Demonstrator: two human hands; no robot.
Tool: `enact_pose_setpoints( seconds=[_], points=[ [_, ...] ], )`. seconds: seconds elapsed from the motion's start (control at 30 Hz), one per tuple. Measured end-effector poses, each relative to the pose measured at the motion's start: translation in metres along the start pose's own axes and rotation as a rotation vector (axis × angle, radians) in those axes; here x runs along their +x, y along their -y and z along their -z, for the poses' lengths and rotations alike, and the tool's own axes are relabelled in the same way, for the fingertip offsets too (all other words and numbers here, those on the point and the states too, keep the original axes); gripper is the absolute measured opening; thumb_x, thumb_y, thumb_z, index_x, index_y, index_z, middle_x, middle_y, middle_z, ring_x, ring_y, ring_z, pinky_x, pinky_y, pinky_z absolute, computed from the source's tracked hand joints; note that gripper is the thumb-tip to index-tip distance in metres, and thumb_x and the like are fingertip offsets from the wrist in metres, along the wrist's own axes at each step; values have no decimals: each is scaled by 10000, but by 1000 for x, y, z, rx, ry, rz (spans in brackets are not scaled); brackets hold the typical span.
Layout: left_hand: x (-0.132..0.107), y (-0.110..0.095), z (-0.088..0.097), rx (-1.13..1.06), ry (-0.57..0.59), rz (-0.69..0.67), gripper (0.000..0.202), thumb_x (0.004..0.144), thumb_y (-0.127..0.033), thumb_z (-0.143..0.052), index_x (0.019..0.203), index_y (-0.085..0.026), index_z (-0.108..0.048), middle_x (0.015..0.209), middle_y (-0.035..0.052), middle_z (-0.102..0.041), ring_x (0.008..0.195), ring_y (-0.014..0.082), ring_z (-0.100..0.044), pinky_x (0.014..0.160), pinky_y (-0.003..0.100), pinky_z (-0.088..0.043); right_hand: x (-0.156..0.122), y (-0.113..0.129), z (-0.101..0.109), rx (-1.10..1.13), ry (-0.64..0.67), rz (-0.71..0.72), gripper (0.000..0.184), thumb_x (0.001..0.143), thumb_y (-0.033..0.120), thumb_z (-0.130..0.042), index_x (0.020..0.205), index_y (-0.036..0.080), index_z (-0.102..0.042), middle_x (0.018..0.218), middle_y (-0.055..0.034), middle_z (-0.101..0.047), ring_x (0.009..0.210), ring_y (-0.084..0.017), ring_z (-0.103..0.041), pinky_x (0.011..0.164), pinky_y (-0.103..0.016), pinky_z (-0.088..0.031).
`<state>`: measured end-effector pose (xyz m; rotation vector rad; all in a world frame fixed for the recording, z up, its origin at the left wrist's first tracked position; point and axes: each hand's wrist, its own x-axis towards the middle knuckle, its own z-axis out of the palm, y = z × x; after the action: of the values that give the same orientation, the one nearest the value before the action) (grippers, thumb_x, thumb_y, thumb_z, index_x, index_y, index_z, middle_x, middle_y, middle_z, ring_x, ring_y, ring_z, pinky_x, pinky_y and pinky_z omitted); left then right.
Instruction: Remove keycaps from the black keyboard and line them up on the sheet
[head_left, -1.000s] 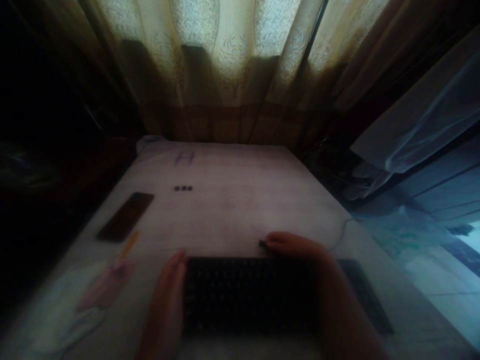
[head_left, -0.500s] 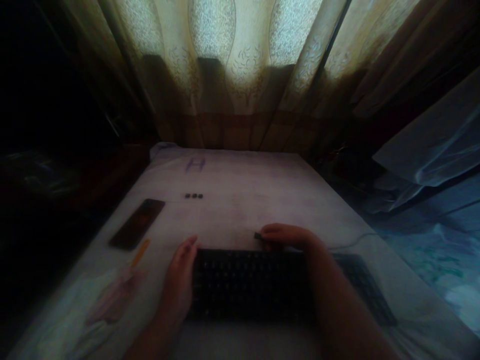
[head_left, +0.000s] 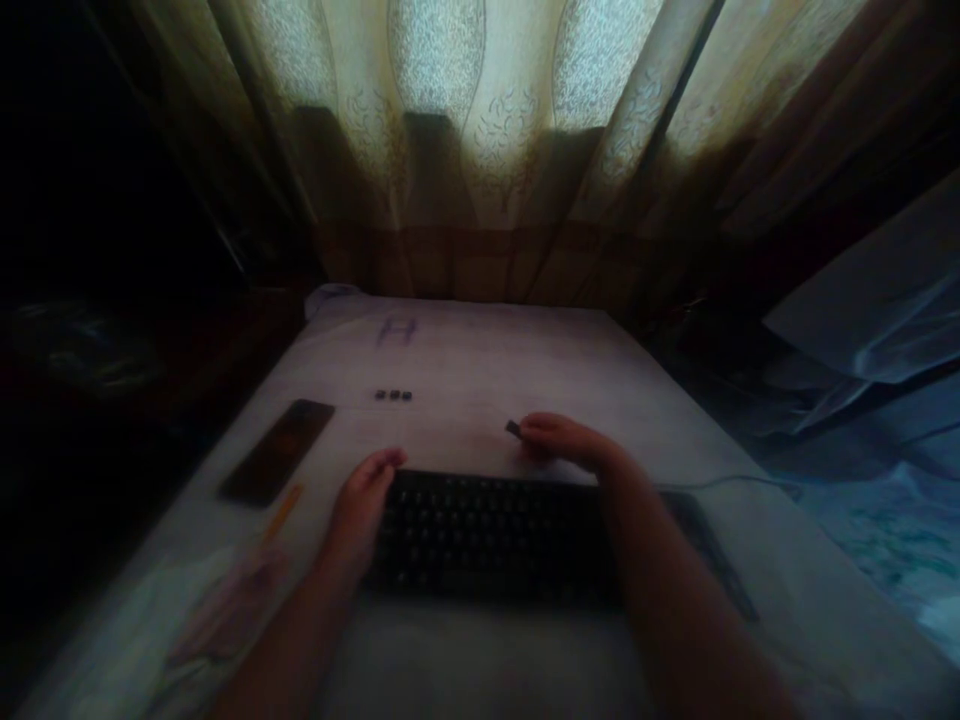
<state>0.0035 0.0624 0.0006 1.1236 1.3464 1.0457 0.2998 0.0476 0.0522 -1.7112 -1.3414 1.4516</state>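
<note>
Pinching a small dark piece point(head_left: 513, 429) in the fingertips of our right hand point(head_left: 559, 437), we have it just beyond the far edge of the black keyboard point(head_left: 480, 530). Our left hand point(head_left: 361, 505) lies against the keyboard's left end, fingers bent near the far corner; we cannot tell whether they grip it. Farther out, three small dark pieces point(head_left: 394, 395) sit in a row on the pale table cover point(head_left: 510, 360), below a purple H mark point(head_left: 397, 331). Left of us lie a dark phone point(head_left: 277, 453) and an orange stick point(head_left: 283, 513).
</note>
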Motion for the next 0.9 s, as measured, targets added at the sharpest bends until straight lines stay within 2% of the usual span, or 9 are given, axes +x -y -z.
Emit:
enact_pose_setpoints(
  seconds=[0.07, 0.17, 0.23, 0.33, 0.43, 0.5, 0.6, 0.77, 0.9],
  points=[
    [3, 2, 4, 65, 20, -23, 344, 714, -377, -599, 972, -171, -696, 1057, 111, -733, 1009, 258, -665, 935, 427, -478, -3, 7, -2, 26, -141, 86, 166, 868, 282, -486, 980, 174, -546, 809, -42, -673, 627, -123, -592, 571, -244, -455],
    [4, 4, 9, 228, 46, -112, 280, 731, -340, -552, 906, -197, -716, 918, 75, -759, 905, 249, -693, 876, 399, -511, -16, 14, -14, 167, -342, 260, 382, 822, 349, -533, 1167, 188, -512, 948, -71, -668, 716, -159, -600, 609, -284, -464],
    [6, 4, 11, 315, 54, -205, 259, 743, -329, -535, 883, -216, -721, 866, 53, -763, 868, 240, -700, 852, 378, -522, -25, 15, -26, 327, -455, 341, 403, 791, 384, -568, 1150, 203, -543, 972, -81, -674, 806, -194, -618, 684, -325, -483],
    [11, 2, 14, 396, 43, -315, 263, 768, -338, -520, 895, -224, -720, 851, 42, -763, 836, 226, -704, 825, 352, -530, -32, 14, -47, 455, -501, 346, 286, 797, 420, -580, 994, 216, -609, 966, -87, -681, 907, -223, -616, 757, -354, -483],
    [16, 2, 19, 447, 4, -346, 291, 796, -370, -508, 937, -221, -715, 844, 41, -758, 818, 218, -702, 802, 335, -530, -34, 11, -64, 392, -550, 279, 280, 778, 460, -614, 905, 214, -655, 812, -50, -642, 735, -185, -565, 634, -309, -446],
    [18, 3, 21, 475, 17, -333, 309, 813, -394, -499, 960, -226, -713, 809, 30, -751, 780, 213, -698, 763, 324, -531, -34, 10, -72, 350, -564, 190, 317, 736, 482, -642, 902, 212, -662, 652, -4, -547, 575, -145, -459, 520, -275, -361],
    [20, 5, 24, 518, 81, -317, 316, 817, -406, -500, 965, -236, -722, 770, 19, -742, 724, 208, -692, 715, 314, -531, -33, 10, -82, 384, -504, 117, 333, 680, 477, -655, 885, 216, -623, 552, 50, -424, 484, -113, -346, 458, -248, -261],
    [20, 6, 24, 547, 106, -324, 318, 827, -397, -488, 964, -233, -724, 723, 14, -731, 693, 204, -687, 711, 316, -530, -26, 13, -93, 320, -400, 105, 214, 640, 394, -612, 724, 227, -510, 539, 58, -410, 487, -114, -385, 459, -245, -289],
    [20, 3, 24, 520, 89, -339, 324, 828, -384, -480, 967, -204, -712, 750, 22, -737, 715, 197, -688, 712, 308, -531, -21, 11, -100, 214, -353, 102, 239, 650, 390, -587, 807, 210, -595, 564, 46, -455, 510, -125, -421, 486, -253, -324]
  ],
)
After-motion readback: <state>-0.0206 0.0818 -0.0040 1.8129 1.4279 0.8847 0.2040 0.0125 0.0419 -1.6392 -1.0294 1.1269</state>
